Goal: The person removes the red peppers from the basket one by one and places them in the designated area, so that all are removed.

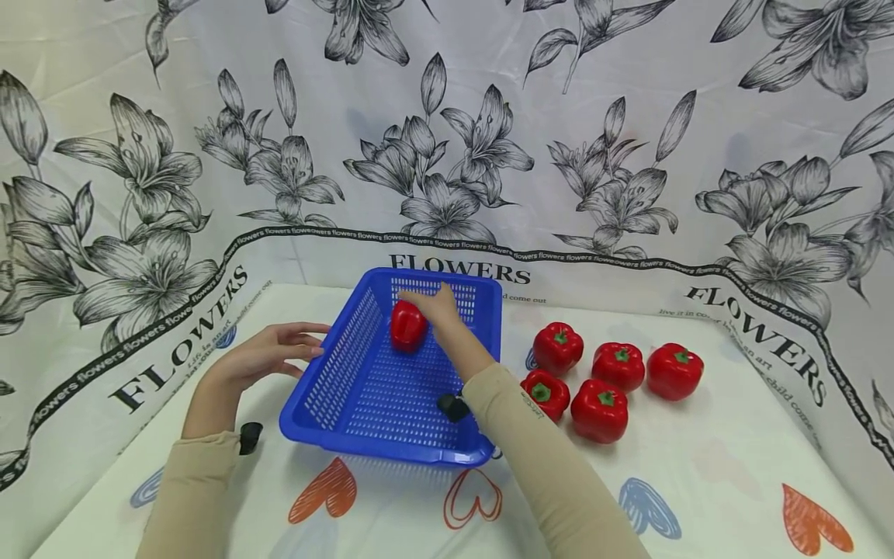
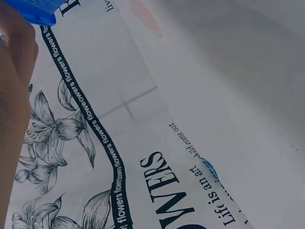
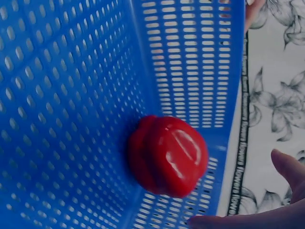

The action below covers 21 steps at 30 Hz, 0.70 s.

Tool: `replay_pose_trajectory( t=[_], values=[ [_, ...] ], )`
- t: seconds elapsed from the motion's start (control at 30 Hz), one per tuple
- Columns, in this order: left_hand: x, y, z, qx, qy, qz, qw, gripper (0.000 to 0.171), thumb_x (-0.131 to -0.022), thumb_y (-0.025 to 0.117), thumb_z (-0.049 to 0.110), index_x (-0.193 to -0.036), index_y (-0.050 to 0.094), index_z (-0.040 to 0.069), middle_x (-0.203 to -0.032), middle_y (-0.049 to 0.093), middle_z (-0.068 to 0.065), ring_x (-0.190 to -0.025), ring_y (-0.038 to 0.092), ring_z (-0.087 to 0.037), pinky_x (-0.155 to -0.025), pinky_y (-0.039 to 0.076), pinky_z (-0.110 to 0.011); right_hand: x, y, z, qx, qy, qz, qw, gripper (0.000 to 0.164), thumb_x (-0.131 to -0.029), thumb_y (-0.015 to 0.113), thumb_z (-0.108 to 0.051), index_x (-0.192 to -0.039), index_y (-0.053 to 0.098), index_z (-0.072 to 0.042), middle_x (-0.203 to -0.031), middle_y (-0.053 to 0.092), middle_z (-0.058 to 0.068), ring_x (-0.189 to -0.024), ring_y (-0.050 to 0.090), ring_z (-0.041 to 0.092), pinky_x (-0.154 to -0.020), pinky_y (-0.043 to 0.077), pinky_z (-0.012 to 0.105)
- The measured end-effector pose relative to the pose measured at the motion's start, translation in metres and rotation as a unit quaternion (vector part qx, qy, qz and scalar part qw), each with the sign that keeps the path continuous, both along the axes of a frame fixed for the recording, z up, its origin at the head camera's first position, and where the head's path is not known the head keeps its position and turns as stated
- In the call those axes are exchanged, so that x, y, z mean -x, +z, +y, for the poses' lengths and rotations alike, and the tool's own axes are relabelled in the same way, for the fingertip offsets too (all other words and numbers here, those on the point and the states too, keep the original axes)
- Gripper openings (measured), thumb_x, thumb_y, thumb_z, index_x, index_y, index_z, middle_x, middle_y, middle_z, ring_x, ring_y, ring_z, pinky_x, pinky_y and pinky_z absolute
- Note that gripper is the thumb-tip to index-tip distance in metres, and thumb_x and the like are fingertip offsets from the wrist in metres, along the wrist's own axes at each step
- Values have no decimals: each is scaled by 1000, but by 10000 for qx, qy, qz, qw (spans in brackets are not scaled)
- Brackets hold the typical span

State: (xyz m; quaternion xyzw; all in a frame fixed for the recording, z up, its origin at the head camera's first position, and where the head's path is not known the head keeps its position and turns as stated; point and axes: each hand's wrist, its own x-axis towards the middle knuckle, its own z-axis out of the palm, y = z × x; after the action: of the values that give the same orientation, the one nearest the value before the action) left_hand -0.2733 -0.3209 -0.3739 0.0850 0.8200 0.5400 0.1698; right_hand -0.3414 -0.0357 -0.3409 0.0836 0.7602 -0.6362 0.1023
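Observation:
A blue plastic basket (image 1: 391, 419) with perforated walls stands on the table. One red bell pepper (image 1: 408, 326) lies inside it, towards the far left corner; the right wrist view shows this pepper (image 3: 169, 155) against the basket wall. Over the basket, just beyond that pepper, is my right hand (image 1: 436, 304). Its thumb and finger are spread apart, with nothing between them in the right wrist view. My left hand (image 1: 268, 355) is at the basket's left rim, fingers loosely bent; whether the fingertips touch the rim I cannot tell.
Several red bell peppers (image 1: 618, 366) with green stems sit on the table to the right of the basket. A white cloth (image 1: 726, 481) with printed hearts covers the table. Flower-printed fabric (image 1: 447, 186) rises behind and at both sides.

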Motion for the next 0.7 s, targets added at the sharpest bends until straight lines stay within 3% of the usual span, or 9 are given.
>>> replay_pose_trajectory(
  t=[0.2,0.37,0.5,0.7],
  values=[
    [0,0,0,19,47,6,10000,62,-94,65,23,-147,38,3,-117,65,-2,-98,68,-15,-81,58,-40,6,-11,-4,-54,154,-557,9983,105,-82,77,-30,-157,7,-8,-163,16,16,-151,17,35,-122,19,47],
    [1,-1,-1,79,82,31,9999,61,-94,64,23,-147,38,4,-118,65,-2,-99,68,-15,-81,57,-40,11,-17,-3,-225,373,-919,9948,100,-83,76,-30,-156,11,-6,-160,23,17,-149,22,36,-120,25,48],
    [2,-1,0,55,57,22,10000,62,-94,64,23,-147,38,4,-116,66,0,-99,68,-14,-81,57,-40,11,-19,-1,-297,508,-992,9933,94,-84,75,-27,-154,16,-4,-157,28,18,-147,25,37,-119,28,48],
    [2,-2,0,16,22,-11,10000,61,-95,64,22,-147,37,3,-115,67,3,-98,68,-15,-81,57,-40,11,-22,2,-256,754,-1043,9914,91,-86,72,-21,-154,14,-3,-158,24,19,-147,22,37,-121,24,49]
  ],
)
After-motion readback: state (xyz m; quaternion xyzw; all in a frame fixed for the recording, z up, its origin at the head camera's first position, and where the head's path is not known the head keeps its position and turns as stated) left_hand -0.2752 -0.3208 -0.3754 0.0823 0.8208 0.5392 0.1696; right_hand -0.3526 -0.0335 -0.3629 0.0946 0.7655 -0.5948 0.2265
